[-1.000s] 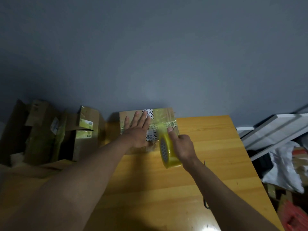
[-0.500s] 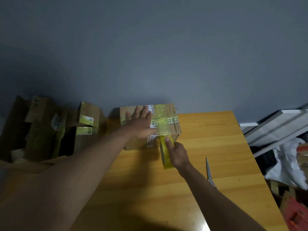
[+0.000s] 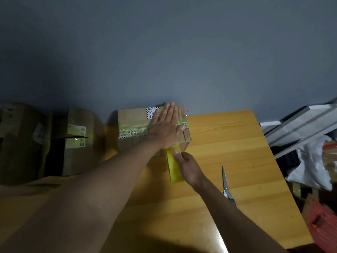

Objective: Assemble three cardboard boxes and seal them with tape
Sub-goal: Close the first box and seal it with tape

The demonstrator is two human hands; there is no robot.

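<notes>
A closed cardboard box with printed labels stands at the far edge of the wooden table, against the grey wall. My left hand lies flat on the box top, fingers straight, pressing on the tape strip that runs across the flaps. Just in front of the box my right hand grips a yellow tape roll, thumb on its outer face; the tape runs from the roll up over the box's front edge.
Scissors lie on the table right of my right arm. Several other cardboard boxes stand to the left of the table. White boards, a plastic bag and red items are off the right edge.
My left hand has slid to the right along the box top, onto the tape. My right hand has drawn the roll down in front of the box.
</notes>
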